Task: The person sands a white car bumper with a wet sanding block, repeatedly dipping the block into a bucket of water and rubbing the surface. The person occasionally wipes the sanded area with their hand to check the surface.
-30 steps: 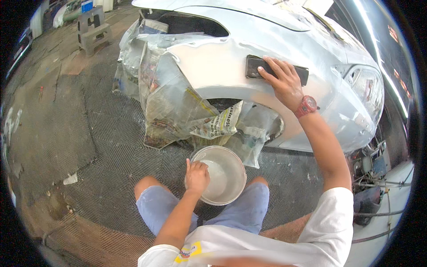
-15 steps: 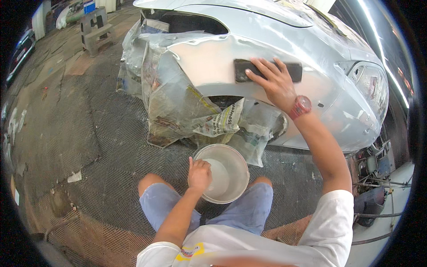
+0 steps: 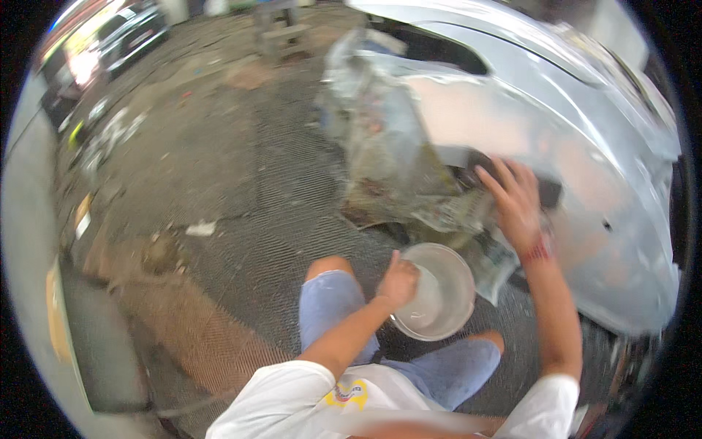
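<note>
My left hand is closed over the left rim of a pale plastic bucket between my knees, thumb pointing up. Inside the bucket is something whitish, perhaps cloudy liquid. Toward the right, my right hand grips a long dark sanding block by the lower edge of a silver car's side panel. The block and hand are smeared by motion, so whether the block touches the panel is unclear. Pinkish-beige patches mark the panel's paint. Plastic sheet and newspaper masking hang beside it, left of my right hand.
A grey step stool stands on the far floor. Ribbed dark matting lies under and left of me. A scrap of white paper rests there. Another car is at the far left, and a pale wall curves along the left edge.
My view has swung left, shifting the scene rightward. My right hand and the block have moved down the panel, closer to the bucket. My left hand keeps hold of the bucket rim.
</note>
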### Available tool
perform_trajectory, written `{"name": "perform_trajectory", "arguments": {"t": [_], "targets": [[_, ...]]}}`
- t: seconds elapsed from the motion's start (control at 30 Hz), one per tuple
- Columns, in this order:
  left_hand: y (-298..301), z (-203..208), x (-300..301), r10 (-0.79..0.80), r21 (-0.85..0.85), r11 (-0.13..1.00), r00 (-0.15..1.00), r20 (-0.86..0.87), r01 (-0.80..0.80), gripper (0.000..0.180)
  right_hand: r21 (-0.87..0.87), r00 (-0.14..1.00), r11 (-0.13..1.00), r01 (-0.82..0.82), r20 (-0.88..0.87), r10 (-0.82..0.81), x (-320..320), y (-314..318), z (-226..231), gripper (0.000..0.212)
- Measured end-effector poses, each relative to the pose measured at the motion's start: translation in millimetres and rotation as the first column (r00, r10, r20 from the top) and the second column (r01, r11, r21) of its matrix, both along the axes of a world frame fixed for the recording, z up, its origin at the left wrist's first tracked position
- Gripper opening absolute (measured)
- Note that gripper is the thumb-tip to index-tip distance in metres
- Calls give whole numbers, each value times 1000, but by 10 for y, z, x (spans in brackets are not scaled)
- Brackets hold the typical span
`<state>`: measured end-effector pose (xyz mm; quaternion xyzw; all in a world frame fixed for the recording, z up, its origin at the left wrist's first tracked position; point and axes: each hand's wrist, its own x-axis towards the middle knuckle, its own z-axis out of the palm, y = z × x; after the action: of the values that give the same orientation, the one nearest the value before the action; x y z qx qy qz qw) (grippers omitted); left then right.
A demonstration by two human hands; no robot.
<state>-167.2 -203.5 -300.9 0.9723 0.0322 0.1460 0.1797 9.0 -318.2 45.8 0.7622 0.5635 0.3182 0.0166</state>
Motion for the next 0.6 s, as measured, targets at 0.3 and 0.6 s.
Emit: {"name": "perform_trajectory", "arguments": {"t": [0.3, 0.6], "targets": [[-107, 122, -74, -45, -262, 962, 988, 145, 82, 34, 578, 565, 292, 762, -814, 137, -900, -680, -2936, 50], [-25, 136, 3, -258, -234, 935, 964, 69, 267, 49, 55, -94, 262, 963, -846, 525, -1047, -647, -3531, 33]]}}
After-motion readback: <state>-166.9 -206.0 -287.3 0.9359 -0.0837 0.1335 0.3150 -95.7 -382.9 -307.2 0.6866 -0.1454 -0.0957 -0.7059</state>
